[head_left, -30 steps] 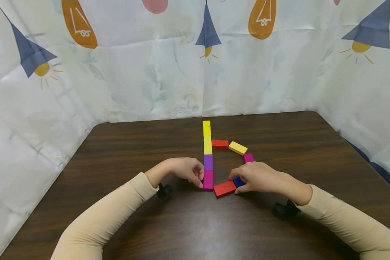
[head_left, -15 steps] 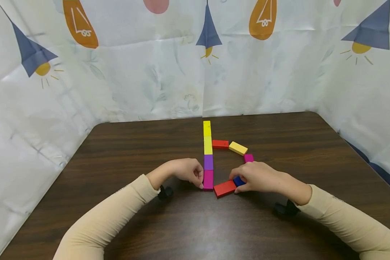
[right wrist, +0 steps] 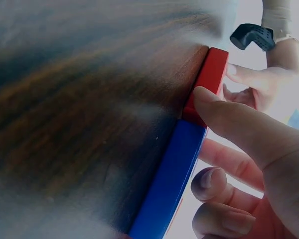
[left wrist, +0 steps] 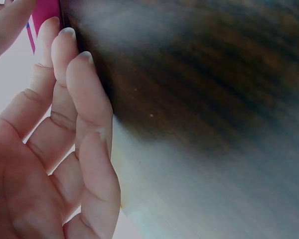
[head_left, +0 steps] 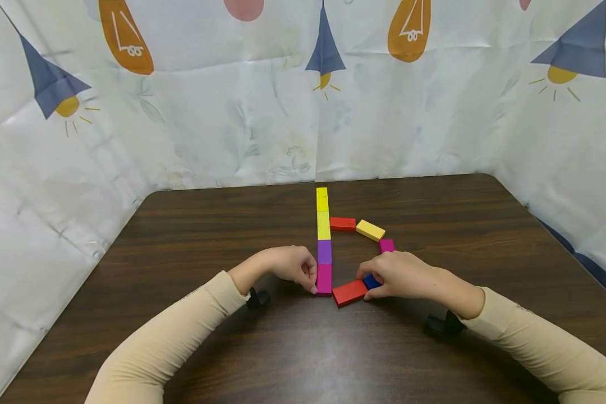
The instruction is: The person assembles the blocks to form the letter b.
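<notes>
Colored rectangular blocks lie flat on the dark wooden table point(head_left: 303, 348). My left hand point(head_left: 294, 265) rests at the near end of a straight column, fingertips against the left side of a magenta block point(head_left: 324, 279). In the left wrist view its fingers point(left wrist: 92, 89) extend toward that block. My right hand point(head_left: 406, 275) pinches a red block point(head_left: 348, 293) near its right end, thumb on the near side and a finger on the far side. A blue block point(right wrist: 169, 174) adjoins the red one and is partly hidden under the right hand in the head view.
Beyond the magenta block the column continues with a purple block point(head_left: 324, 252) and two yellow blocks point(head_left: 323, 225). Another red block point(head_left: 343, 224), a pale yellow block point(head_left: 370, 230) and another magenta block point(head_left: 386, 246) curve off to the right. A patterned curtain point(head_left: 232, 129) stands behind the table.
Both hands and the blocks hold almost the same places; only a tiny shift of the left arm and of the whole view shows.
</notes>
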`<state>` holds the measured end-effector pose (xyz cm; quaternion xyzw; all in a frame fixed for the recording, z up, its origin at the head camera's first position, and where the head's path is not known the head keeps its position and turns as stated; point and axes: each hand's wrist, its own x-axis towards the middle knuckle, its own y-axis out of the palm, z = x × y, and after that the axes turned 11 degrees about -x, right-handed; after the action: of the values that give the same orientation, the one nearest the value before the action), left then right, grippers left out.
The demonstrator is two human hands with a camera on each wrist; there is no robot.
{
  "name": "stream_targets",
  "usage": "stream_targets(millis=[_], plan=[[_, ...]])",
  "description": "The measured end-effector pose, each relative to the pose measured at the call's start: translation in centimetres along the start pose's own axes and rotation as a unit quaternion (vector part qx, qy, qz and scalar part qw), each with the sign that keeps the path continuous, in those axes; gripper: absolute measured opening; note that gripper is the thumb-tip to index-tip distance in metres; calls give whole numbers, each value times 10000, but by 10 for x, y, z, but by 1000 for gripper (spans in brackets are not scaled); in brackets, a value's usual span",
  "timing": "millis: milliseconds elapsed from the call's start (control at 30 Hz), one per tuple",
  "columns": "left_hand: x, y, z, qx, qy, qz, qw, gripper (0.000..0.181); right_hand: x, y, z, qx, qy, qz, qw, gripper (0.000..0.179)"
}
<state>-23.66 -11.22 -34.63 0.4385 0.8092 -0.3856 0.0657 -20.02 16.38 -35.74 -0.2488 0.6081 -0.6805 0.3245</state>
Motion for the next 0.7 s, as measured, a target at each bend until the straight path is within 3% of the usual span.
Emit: stream_targets(millis=[433,567,633,700], plan=[[0,-1,2,-91,-35,23,10000,18,1,-2,-1,33,119,97,9999,35],[-7,-5,6,-190,217,40,9996,16,-3,-7,-6,173,71,-35,9998,36],[-14,-10,10,-257,441,-124,9986,14,-6,-13,-12,284,41,-219,9993,37],[-23,-17,15,-271,658,-538,9960,11,-8,-19,-20,404,37,-509,9979,37]])
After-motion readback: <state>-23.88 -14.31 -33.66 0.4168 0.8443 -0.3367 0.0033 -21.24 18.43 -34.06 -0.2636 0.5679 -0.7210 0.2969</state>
